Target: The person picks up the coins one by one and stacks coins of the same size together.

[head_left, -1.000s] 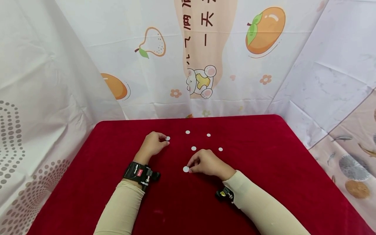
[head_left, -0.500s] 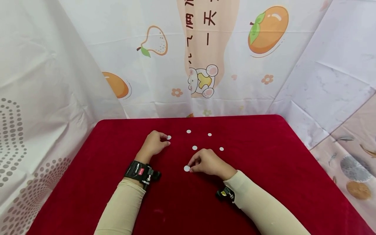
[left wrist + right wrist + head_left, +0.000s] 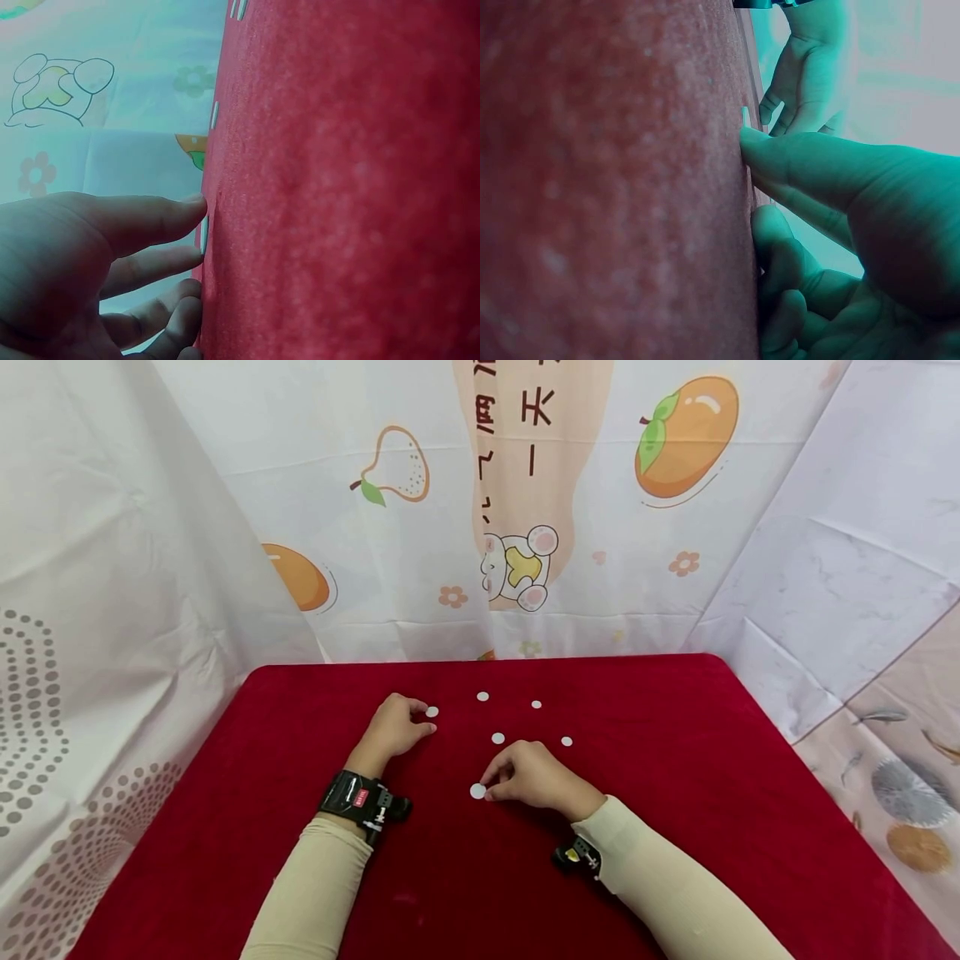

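Small flat white discs lie on the red cloth in the head view. My left hand [image 3: 393, 727] is at the far left, its index fingertip at the edge of one white disc [image 3: 432, 712]; the thumb stands a little apart. In the left wrist view that disc [image 3: 204, 234] shows edge-on between thumb and index finger. Nearer the middle, my right hand [image 3: 534, 775] pinches the right edge of a larger white disc [image 3: 477, 791] between thumb and index finger, the disc flat on the cloth. From the right wrist, only a sliver of this disc [image 3: 745, 117] shows past the thumb.
More white discs lie between and behind the hands: one disc [image 3: 498, 738] in the middle, another disc [image 3: 483, 697] behind it, and two at the right. The red-covered table [image 3: 675, 760] ends at a printed curtain [image 3: 420, 552]. Wrist cameras are strapped to both arms.
The view has shifted very slightly. Both hands and the discs keep nearly the same places; the left index fingertip covers slightly less of its disc.
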Available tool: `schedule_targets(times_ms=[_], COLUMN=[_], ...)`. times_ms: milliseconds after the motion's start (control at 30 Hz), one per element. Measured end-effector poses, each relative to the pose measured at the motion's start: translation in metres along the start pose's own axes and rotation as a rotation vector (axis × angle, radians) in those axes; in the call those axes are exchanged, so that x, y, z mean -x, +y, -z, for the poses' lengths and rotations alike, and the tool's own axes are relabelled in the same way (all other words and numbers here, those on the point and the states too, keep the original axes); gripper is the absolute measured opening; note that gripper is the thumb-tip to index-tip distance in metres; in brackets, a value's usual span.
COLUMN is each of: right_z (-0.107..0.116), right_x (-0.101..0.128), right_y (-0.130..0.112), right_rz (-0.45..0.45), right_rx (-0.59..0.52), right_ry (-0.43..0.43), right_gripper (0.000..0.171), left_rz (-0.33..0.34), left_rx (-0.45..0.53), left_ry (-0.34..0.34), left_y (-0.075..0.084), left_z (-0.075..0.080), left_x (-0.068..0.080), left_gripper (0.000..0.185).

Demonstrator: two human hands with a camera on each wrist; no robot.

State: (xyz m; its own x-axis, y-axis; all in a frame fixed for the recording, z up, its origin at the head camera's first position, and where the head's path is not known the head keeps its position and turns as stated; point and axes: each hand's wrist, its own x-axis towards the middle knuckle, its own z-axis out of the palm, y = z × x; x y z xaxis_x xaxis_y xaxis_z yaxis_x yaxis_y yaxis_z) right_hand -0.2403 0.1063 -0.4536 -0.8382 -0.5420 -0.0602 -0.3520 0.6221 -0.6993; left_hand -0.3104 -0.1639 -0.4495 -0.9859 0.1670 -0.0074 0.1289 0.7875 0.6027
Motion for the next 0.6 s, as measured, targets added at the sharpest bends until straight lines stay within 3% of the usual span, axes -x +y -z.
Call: schedule_targets(times_ms=[200, 433, 600], right_z=[0.0009, 0.0011, 0.0003], right_x=[0.0014, 0.0014, 0.0007], right_y=[-0.0018, -0.0023, -0.0016], right_rz=[-0.008, -0.008, -0.005], right_rx=[-0.005, 0.002, -0.008], right_ry=[-0.004, -0.001, -0.003], right_gripper=[0.010, 0.010, 0.010], left_rz=[-0.007, -0.012, 0.002], left_rx=[-0.008, -0.050, -0.058], left_ry=[0.001, -0.016, -0.022], left_y=[-0.0017, -0.0003, -0.0008], left_z=[-0.0009, -0.0026, -0.0039], left_x=[-0.0012, -0.0010, 0.0004], left_gripper=[0.045, 0.057, 0.052])
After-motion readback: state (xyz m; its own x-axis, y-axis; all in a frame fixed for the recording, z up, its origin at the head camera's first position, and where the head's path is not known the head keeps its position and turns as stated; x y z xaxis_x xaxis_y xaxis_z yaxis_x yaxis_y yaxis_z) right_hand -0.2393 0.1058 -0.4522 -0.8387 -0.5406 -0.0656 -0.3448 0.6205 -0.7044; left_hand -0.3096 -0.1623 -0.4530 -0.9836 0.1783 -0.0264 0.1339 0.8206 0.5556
